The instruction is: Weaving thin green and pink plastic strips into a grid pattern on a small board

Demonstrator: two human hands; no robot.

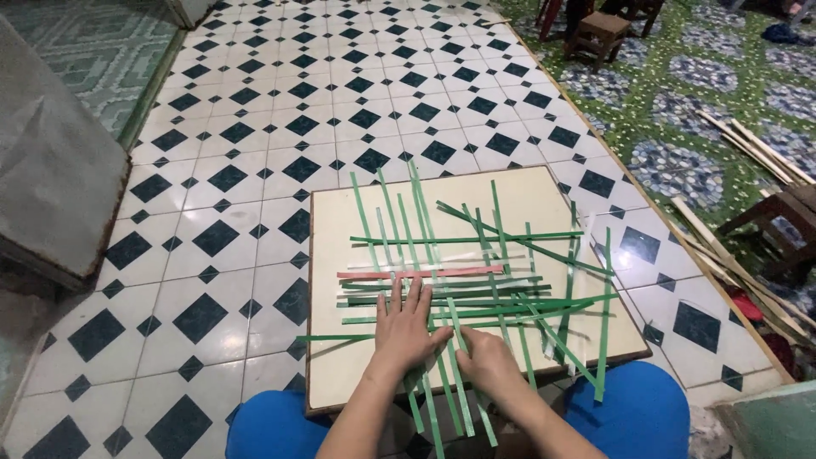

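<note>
Head view: left hand [406,327] flat, grip wide, pinning green strips [476,293]; right hand [489,361] grip unclear. Press crossings firmly, slide strips snug.

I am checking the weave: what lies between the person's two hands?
In the head view, long green strips run between the left hand and right hand.

A home: patterned floor tiles [255,110], wooden stool [599,34].
</note>
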